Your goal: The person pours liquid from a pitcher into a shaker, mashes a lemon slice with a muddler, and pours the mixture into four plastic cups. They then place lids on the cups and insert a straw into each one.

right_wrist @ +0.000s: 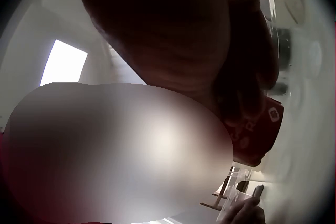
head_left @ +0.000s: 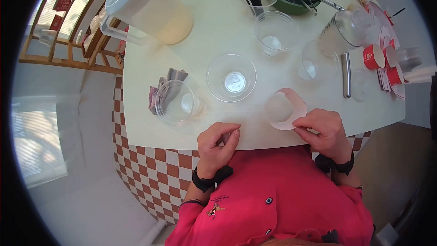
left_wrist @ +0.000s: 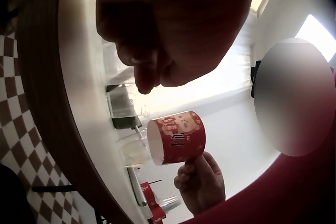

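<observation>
My right hand (head_left: 325, 130) pinches a red printed paper cup sleeve (left_wrist: 181, 137) between thumb and fingers, close over the table's front edge. In the head view the ring-shaped sleeve (head_left: 299, 105) shows its pale inside. My left hand (head_left: 216, 148) is at the front edge, fingers loosely curled, thumb near the index fingertip, with nothing seen in it. Ahead of the hands stands a clear plastic cup (head_left: 232, 78). Another clear cup (head_left: 175, 102) is to the left, beside a crumpled grey cloth (head_left: 175, 76). The right wrist view shows part of the sleeve (right_wrist: 262, 132) behind dark fingers.
Two more clear cups (head_left: 276, 32) stand at the back and right. A lidded pitcher (head_left: 150, 11) with pale liquid is back left. A green bowl (head_left: 291, 7) holds utensils. At right lie a metal rod (head_left: 347, 75), a clear jug (head_left: 343, 32) and several red sleeves (head_left: 373, 57).
</observation>
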Demonstrator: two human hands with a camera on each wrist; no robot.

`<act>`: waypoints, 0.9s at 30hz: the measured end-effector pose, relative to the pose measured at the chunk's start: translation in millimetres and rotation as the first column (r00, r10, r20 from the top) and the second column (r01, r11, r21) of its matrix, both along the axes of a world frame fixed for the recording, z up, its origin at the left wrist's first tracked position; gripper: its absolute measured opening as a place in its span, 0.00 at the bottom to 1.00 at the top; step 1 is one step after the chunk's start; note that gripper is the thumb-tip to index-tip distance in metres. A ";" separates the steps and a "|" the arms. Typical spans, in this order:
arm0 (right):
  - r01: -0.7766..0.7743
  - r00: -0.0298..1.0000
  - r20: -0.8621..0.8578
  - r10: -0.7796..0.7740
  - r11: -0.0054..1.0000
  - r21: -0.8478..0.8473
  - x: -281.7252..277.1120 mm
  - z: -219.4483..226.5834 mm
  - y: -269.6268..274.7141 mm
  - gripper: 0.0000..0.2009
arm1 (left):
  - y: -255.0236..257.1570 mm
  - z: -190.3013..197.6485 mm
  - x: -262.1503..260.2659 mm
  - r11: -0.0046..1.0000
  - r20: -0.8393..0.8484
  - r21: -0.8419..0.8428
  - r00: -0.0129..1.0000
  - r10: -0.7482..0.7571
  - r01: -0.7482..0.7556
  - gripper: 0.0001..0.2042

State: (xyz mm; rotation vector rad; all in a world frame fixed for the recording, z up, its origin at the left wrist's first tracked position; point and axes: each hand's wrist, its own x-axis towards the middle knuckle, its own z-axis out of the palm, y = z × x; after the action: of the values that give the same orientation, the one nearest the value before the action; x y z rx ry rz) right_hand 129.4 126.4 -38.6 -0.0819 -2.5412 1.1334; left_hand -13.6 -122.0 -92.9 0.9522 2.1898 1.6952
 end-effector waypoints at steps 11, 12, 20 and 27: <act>0.049 0.997 -0.059 -0.046 0.998 0.051 -22.9 -31.4 -5.3 0.06 | 40.5 40.2 -29.5 0.942 -0.196 -0.296 0.975 0.101 -0.157 0.15; 0.060 0.997 -0.060 -0.056 0.997 0.053 -22.9 -32.8 -5.3 0.06 | 40.3 34.2 -32.7 0.938 -0.224 -0.310 0.971 0.087 -0.156 0.13; 0.033 0.993 -0.111 -0.031 0.999 0.017 -49.9 -42.4 -3.1 0.12 | 35.9 67.8 -18.8 0.950 -0.375 -0.006 0.881 0.288 -0.313 0.10; -0.065 0.994 -0.096 0.057 0.994 -0.083 -53.3 -37.1 -6.2 0.17 | 35.1 70.6 -18.6 0.976 -0.369 0.056 0.904 0.216 -0.210 0.12</act>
State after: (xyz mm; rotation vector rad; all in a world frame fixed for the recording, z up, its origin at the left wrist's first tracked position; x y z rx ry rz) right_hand 76.1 120.2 -75.7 0.0271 -2.4283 1.2403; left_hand -32.2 -86.9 -22.3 1.1592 2.6136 1.7413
